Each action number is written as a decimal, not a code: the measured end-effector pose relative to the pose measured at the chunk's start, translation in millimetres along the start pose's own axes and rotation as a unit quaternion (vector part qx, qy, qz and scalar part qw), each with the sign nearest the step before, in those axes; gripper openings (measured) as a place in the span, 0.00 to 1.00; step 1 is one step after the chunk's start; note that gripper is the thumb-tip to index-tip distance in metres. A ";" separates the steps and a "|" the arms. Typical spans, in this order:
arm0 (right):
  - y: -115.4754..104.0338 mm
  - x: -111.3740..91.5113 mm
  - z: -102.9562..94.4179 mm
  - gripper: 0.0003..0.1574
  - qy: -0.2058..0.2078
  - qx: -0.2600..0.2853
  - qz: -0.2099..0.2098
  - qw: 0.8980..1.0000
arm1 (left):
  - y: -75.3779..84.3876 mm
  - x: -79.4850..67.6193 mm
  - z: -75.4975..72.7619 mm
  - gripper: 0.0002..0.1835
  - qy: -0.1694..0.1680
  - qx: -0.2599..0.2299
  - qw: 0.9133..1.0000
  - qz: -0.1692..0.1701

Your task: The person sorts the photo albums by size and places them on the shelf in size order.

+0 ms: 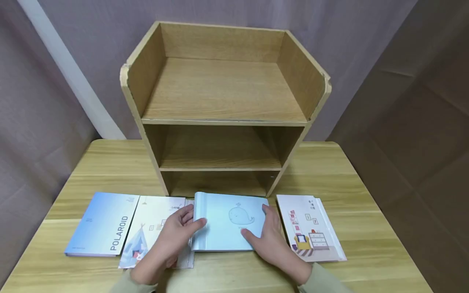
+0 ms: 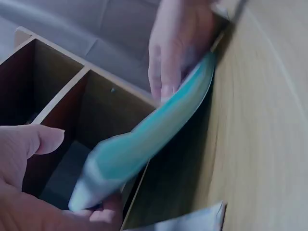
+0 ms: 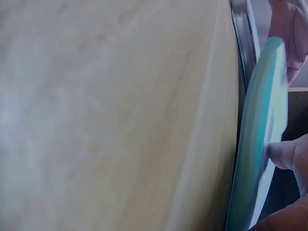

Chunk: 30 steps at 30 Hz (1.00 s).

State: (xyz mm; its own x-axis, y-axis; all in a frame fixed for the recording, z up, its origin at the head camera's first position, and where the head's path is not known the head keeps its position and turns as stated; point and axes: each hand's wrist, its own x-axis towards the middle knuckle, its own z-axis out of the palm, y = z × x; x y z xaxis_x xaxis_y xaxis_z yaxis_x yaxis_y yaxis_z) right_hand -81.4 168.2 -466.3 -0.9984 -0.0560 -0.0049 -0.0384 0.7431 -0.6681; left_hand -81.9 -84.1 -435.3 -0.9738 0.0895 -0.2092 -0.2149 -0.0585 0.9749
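A light blue album [image 1: 227, 236] with a whale drawing lies between my two hands, in front of the wooden shelf unit. My left hand [image 1: 174, 236] holds its spine end, with the thumb over the cover's edge. In the left wrist view, the left fingers [image 2: 108, 211] curl under that end while the thumb stands above it. My right hand [image 1: 272, 244] grips the other end, its thumb on the cover and its fingers along the right edge. The right wrist view shows the album's thick page edges [image 3: 252, 130] and the right thumb [image 3: 283, 154] against the cover.
The shelf unit [image 1: 220, 122] stands at the back of the wooden table [image 1: 370, 244]. To the left lie a blue POLAROID album [image 1: 100, 224] and a white album with a tent picture [image 1: 148, 215], partly behind my left hand. Another white album [image 1: 304, 211] lies right.
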 end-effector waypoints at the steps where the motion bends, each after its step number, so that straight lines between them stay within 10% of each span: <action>1: -0.7 0.0 0.0 0.62 -0.002 0.001 -0.001 1.000 | 0.0 -0.4 0.8 0.37 -0.013 0.003 1.000 -0.001; 10: -3.6 -1.0 0.7 0.63 -0.027 0.004 0.012 1.000 | -8.5 -7.7 9.8 0.41 -0.048 0.106 0.992 0.042; 30: -10.7 -2.2 -17.5 0.63 -0.028 0.151 0.033 0.988 | 12.5 -26.5 0.5 0.35 -0.012 -0.016 0.998 0.059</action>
State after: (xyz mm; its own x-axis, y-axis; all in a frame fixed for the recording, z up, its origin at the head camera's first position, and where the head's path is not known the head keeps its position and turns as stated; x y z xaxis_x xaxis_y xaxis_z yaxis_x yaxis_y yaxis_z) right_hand -79.5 172.1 -446.1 -0.9942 -0.0561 -0.0913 0.0496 0.5142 -0.8563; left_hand -58.8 -86.7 -417.6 -0.9904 0.1037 -0.0913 -0.1019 -0.1020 0.9896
